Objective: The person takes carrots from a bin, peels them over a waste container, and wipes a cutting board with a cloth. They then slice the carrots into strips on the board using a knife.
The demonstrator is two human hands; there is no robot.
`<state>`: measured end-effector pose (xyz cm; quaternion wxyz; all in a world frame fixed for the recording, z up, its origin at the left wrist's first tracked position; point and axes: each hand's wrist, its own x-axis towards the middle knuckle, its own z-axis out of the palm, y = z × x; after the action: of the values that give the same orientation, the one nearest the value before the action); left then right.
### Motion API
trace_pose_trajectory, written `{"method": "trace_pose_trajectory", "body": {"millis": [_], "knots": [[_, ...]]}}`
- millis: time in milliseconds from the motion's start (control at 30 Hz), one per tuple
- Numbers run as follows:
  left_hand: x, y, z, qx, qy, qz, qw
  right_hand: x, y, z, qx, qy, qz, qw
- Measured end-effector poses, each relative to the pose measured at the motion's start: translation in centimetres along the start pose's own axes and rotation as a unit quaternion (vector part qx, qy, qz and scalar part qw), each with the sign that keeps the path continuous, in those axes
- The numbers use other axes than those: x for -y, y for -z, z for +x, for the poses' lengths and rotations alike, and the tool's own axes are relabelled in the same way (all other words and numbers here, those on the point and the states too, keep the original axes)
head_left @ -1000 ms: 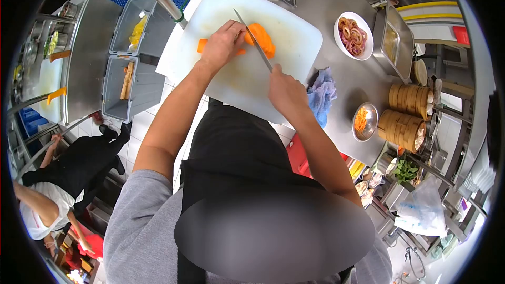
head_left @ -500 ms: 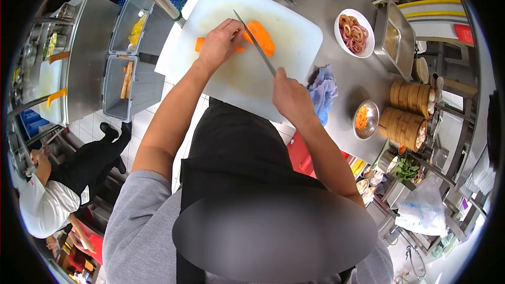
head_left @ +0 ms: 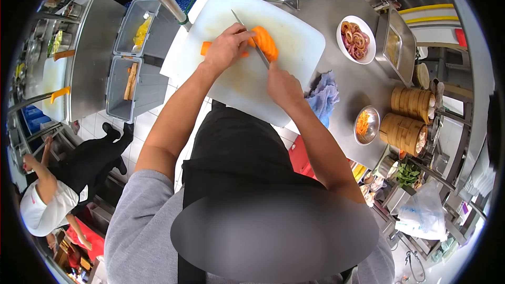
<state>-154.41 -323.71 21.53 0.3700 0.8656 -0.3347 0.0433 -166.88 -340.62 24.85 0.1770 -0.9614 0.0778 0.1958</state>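
Note:
On a white cutting board (head_left: 294, 31) lie thin orange slices (head_left: 267, 43), apparently carrot, fanned out on the far side of the blade. My right hand (head_left: 284, 85) grips a kitchen knife (head_left: 259, 52), its blade slanting up and left across the board. Beside the blade, my left hand (head_left: 227, 48) rests with curled fingers on a piece of carrot that it mostly covers. Another carrot chunk (head_left: 205, 48) pokes out left of that hand.
A blue cloth (head_left: 323, 97) lies right of the board. Beyond it are a bowl of sliced onions (head_left: 356, 41), a metal bowl with carrot shreds (head_left: 364, 124) and bamboo steamers (head_left: 404, 132). Grey bins (head_left: 111, 89) stand left; a co-worker (head_left: 52, 200) is at lower left.
The knife and my right hand have shifted slightly left, toward my left hand. The carrot slices look more spread. The co-worker's arm has lifted.

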Motion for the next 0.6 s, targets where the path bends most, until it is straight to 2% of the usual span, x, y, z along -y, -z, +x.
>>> {"method": "trace_pose_trajectory", "body": {"millis": [67,133,233,433,600], "knots": [[0.0,0.0,0.0,-0.003,-0.016,0.015,1.0,-0.1,0.0,0.1,-0.005,0.01,-0.004,1.0],[-0.5,-0.2,0.0,-0.014,0.122,-0.089,0.988,0.1,0.1,-0.1,-0.013,0.013,-0.006,1.0],[0.0,-0.2,-0.1,-0.007,0.07,-0.058,0.996,0.5,0.4,-1.0,-0.025,0.021,-0.006,0.999],[0.1,-0.1,-0.3,-0.017,0.069,-0.058,0.996,2.0,3.4,-3.5,-0.002,0.007,-0.01,1.0],[0.4,-0.2,-0.4,-0.019,0.06,-0.057,0.996,1.4,3.2,-3.6,0.015,0.008,-0.016,1.0]]}}
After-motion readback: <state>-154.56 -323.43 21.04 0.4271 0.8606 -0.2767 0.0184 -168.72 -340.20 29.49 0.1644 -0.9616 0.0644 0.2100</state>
